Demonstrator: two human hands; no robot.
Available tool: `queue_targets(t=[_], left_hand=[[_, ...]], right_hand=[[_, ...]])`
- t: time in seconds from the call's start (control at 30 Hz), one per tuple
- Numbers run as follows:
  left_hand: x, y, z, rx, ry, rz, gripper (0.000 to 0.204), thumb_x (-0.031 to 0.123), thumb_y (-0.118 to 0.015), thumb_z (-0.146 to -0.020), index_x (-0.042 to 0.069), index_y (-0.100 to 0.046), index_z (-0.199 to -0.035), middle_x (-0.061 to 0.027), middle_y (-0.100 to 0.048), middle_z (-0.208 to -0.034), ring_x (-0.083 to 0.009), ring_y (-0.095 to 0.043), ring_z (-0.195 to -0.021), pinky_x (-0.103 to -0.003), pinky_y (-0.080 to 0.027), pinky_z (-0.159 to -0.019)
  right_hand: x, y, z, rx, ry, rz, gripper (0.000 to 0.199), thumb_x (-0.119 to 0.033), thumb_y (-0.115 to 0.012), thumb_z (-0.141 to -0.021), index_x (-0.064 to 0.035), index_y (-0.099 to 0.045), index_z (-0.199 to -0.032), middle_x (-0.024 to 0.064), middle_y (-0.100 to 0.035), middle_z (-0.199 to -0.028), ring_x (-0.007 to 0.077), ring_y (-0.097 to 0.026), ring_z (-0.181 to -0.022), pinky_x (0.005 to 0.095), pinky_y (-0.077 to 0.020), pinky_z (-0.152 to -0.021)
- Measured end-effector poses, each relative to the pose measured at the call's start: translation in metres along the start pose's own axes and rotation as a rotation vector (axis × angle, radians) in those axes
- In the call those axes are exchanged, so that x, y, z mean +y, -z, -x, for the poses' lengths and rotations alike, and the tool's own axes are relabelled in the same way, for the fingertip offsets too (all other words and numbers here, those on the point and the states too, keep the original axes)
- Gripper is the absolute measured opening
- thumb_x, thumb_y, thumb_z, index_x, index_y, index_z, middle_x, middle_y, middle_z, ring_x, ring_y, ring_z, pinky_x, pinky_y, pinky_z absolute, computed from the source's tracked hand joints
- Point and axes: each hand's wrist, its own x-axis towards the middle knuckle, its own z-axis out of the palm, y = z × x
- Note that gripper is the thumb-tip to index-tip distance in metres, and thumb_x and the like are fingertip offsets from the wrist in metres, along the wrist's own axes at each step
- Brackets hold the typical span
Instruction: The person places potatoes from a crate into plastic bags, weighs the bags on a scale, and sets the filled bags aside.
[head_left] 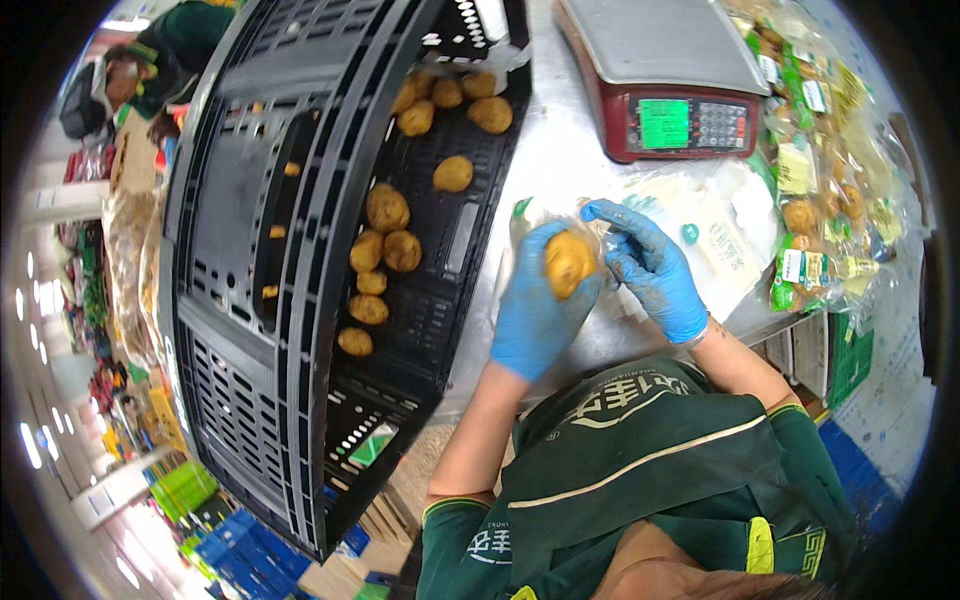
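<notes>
A bright workroom surrounds a metal table [556, 130], with strip lights and stacked goods bending along the left rim. Over the table a single potato [569, 266] sits in the gloved left hand [535, 315], its fingers along the potato's left side and its thumb at the lower right, closed round it. The gloved right hand [660, 275] is just to the right of the potato, fingers curled and tips facing it with only a narrow space between. Clear plastic shows around the fingertips of the right hand, but whether they pinch it I cannot tell.

Right of the hands, white plastic bags [718, 222] lie flat in a heap, with a small green disc [690, 233] on them. Beyond stands a red scale [672, 80] with a metal pan and a lit green display. Left of the hands, a black crate [462, 240] holds loose potatoes [388, 208] in two clusters, one stray between. At the far right, bagged potatoes [800, 216] pile up. A co-worker [185, 50] in dark green bends at the upper left.
</notes>
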Motion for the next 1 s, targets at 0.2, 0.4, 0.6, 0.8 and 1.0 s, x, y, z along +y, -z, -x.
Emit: queue_targets(t=[0.2, 0.4, 0.6, 0.8, 1.0], left_hand=[[0.019, -0.007, -0.038, 0.092, -0.178, -0.721, 0.036, 0.026, -0.062, -0.083, 0.003, -0.067, -0.111, -0.0167, -0.065, -0.114, -0.0349, -0.062, -0.097, -0.046, -0.046, -0.090], [0.070, 0.006, -0.021, 0.362, -0.509, -0.297, 0.036, 0.022, -0.052, -0.093, -0.009, -0.064, -0.107, -0.0177, -0.069, -0.099, -0.0342, -0.064, -0.094, -0.043, -0.048, -0.090], [0.014, -0.017, -0.004, 0.407, -0.149, 0.048, 0.029, 0.008, -0.044, -0.098, -0.008, -0.056, -0.120, -0.0162, -0.064, -0.114, -0.0217, -0.063, -0.098, -0.032, -0.049, -0.090], [-0.012, -0.039, 0.013, 0.307, 0.025, 0.016, 0.026, 0.006, -0.047, -0.098, -0.007, -0.060, -0.116, -0.0153, -0.065, -0.111, -0.0206, -0.063, -0.096, -0.032, -0.052, -0.087], [-0.040, -0.022, 0.033, 0.215, 0.015, -0.328, 0.025, 0.009, -0.058, -0.089, 0.003, -0.066, -0.112, -0.0142, -0.068, -0.104, -0.0285, -0.066, -0.092, -0.035, -0.052, -0.082]], right_hand=[[-0.008, 0.045, -0.012, 0.134, 0.120, -0.361, 0.041, -0.011, -0.058, -0.091, -0.0028, -0.051, -0.130, -0.0020, -0.052, -0.086, 0.0056, -0.051, -0.073, 0.0214, -0.0473, -0.069], [-0.038, 0.134, -0.002, 0.146, 0.157, -1.053, 0.026, -0.002, -0.053, -0.089, -0.0040, -0.058, -0.114, -0.0001, -0.051, -0.077, 0.0063, -0.044, -0.059, 0.0203, -0.0407, -0.055], [-0.047, 0.287, 0.098, 0.743, 0.682, -1.022, 0.038, 0.001, -0.056, -0.089, -0.0034, -0.051, -0.127, 0.0042, -0.058, -0.092, 0.0131, -0.058, -0.079, 0.0223, -0.0502, -0.070], [-0.002, 0.349, 0.047, 1.450, 0.583, 0.871, 0.074, -0.031, -0.068, -0.085, -0.0111, -0.033, -0.146, 0.0162, -0.043, -0.138, 0.0311, -0.046, -0.125, 0.0432, -0.0394, -0.102], [0.059, 0.385, -0.039, 1.136, 0.019, 1.675, 0.077, -0.055, -0.058, -0.085, -0.0156, -0.034, -0.147, 0.0207, -0.034, -0.148, 0.0393, -0.033, -0.135, 0.0522, -0.0251, -0.111]])
